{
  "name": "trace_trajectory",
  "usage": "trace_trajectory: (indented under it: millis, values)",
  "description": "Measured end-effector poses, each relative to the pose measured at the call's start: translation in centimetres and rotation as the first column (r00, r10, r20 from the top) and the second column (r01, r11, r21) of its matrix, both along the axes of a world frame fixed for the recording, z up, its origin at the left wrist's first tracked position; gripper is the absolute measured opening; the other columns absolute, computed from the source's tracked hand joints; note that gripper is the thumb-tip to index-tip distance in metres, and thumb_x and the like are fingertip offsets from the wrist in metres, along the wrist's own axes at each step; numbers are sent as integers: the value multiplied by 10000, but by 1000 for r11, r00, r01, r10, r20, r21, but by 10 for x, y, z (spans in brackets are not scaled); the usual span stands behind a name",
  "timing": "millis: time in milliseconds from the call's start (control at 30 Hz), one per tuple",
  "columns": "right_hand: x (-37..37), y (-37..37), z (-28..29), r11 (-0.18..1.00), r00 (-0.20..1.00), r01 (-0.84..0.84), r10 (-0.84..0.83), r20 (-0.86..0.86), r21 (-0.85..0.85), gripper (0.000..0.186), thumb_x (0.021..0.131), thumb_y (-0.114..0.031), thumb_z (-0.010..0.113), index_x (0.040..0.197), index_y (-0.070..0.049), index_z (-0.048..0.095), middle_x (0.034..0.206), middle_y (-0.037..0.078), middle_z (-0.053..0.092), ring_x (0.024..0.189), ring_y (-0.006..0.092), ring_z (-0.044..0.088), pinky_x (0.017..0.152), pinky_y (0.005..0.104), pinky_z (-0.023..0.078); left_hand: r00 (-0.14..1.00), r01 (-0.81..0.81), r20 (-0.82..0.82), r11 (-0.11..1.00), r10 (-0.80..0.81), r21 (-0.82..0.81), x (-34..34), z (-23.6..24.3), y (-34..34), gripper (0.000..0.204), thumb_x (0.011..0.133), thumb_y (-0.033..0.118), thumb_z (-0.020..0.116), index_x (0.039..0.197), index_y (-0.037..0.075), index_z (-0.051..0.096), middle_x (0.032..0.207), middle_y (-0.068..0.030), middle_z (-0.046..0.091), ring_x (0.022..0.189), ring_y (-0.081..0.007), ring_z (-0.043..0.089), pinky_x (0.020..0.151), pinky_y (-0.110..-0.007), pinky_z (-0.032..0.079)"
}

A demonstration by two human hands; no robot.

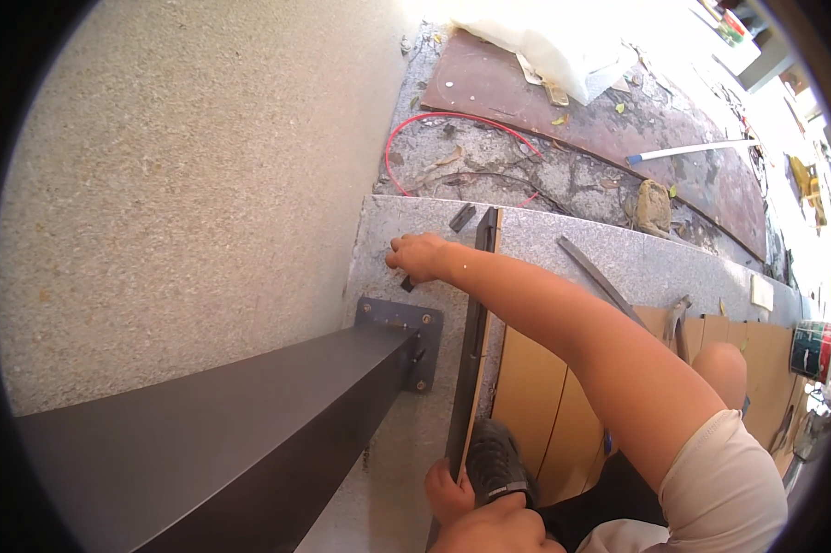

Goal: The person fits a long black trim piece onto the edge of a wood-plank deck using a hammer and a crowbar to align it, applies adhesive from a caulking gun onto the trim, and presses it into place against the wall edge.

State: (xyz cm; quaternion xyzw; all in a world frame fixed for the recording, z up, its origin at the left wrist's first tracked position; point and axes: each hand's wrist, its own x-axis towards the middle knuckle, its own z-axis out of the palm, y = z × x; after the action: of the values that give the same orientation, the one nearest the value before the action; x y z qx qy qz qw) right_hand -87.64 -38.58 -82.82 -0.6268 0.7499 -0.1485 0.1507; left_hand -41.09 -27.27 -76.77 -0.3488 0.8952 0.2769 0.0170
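My right hand reaches over a long, narrow dark board, its fingers curled downward beside a small dark piece; whether they hold it is unclear. My left hand, low in the picture, grips the board's near part, beside my dark shoe. Another small dark piece lies on the granite ledge near the board's far end. Left of the board, a dark square post has a bolted base plate.
A speckled wall fills the left. Beyond the ledge lie a red wire, worn panel, white bag, stone block and white tube. At right are a metal bar, wooden planks and a can.
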Motion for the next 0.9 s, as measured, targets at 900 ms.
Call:
trace_trajectory:
  millis: [900]
  values:
    - [32,340,8,972,986,-120,93,137,204,215,933,-247,605,830,-61,576,804,110,653,778,344,671,665,460,553,981,-183,31,973,189,-143,-9,-1,18,297,859,254,787,1026,39,668,937,-160,666,861,-398,641,739,-467,522]
